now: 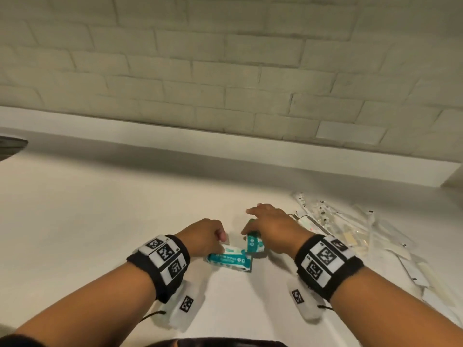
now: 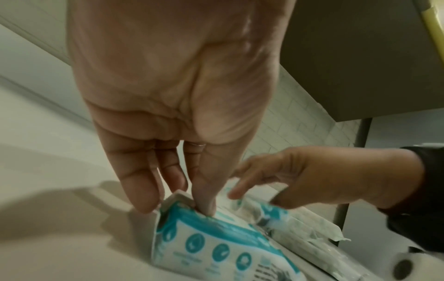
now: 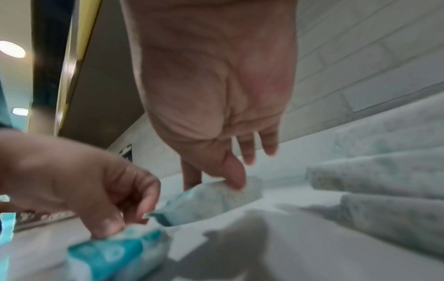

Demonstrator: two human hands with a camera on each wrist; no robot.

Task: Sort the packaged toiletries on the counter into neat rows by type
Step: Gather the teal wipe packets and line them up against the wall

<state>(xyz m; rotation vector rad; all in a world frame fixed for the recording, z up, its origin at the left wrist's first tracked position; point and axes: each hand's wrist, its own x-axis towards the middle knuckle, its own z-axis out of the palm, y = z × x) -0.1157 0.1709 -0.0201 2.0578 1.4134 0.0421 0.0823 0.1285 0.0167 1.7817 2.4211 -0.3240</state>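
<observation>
My left grip (image 1: 204,236) pinches one wet-wipes pack (image 1: 229,260) while my right grip (image 1: 269,227) pinches another (image 1: 254,242), squaring them side by side mid-desk (image 1: 100,221).

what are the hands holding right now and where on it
Each of the hands pinches a teal wipes packet by its far end: the left hand grips the nearer packet, the right hand grips the farther packet. Both packets lie on the counter.

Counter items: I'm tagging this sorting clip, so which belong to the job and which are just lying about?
Job:
- teal wipe packet, pinched by the left hand
- second teal packet, under the right hand
- clear-wrapped toiletries, piled at right

Lying about:
- dark object at the counter's left edge
</observation>
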